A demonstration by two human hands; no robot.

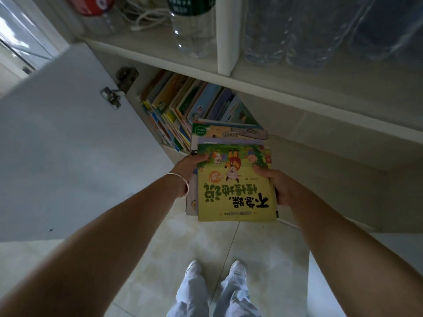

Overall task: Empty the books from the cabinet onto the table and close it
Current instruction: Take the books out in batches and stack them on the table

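Left hand (188, 167), right hand (275, 187): your curled fingers clamp a picture-book stack (235, 181) by its side edges, clear of the cabinet (263, 86). Keep it level; more books (183, 106) lean at the shelf's left end.

dim, soft-focus wide-angle view; daylight enters upper left.

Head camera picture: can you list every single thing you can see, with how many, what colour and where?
stack of books: several, top one yellow-green, held in front of the cabinet
books: many, mixed colours, leaning in the lower compartment
cabinet door: one, white, swung open at left
hinge: one, metal, on the door side
bottles: several, clear, upper shelf
cable: one, white, upper shelf
floor: pale tiles, below
left hand: grips stack, silver bracelet
right hand: grips stack
shoes: two, white
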